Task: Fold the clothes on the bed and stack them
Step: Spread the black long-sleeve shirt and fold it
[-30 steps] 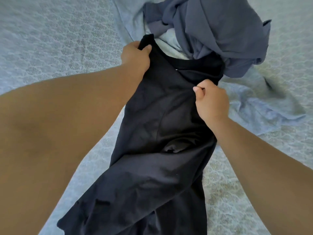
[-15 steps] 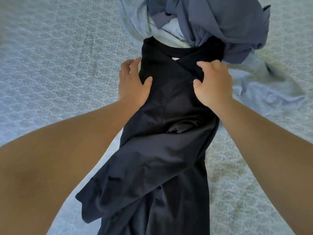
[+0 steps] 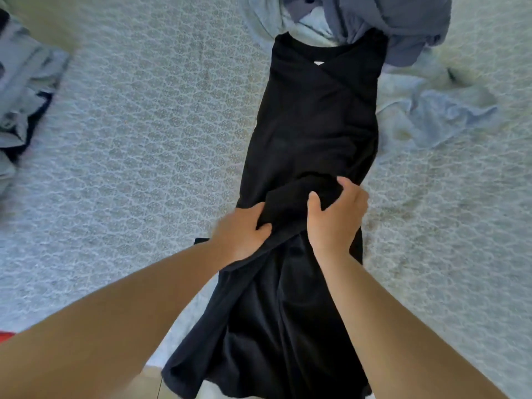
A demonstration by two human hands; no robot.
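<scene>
Both hands work the middle of a black garment (image 3: 313,125) laid lengthwise down the bed (image 3: 138,133), its neckline toward the far edge and its hem trailing over the near edge. The left hand (image 3: 241,231) grips a bunched fold at the garment's left side; the right hand (image 3: 335,217) has its fingers (image 3: 347,184) curled over the same raised ridge of cloth.

The step appears to be folding the lower half up toward the collar. Done well, it calls for both hands to lift evenly, keep the side edges aligned, then smooth the crease flat.

A heap of blue-grey clothes (image 3: 403,24) waits at the far edge, touching the collar; more crumpled fabric (image 3: 23,90) lies by the left edge. No containers are visible.
</scene>
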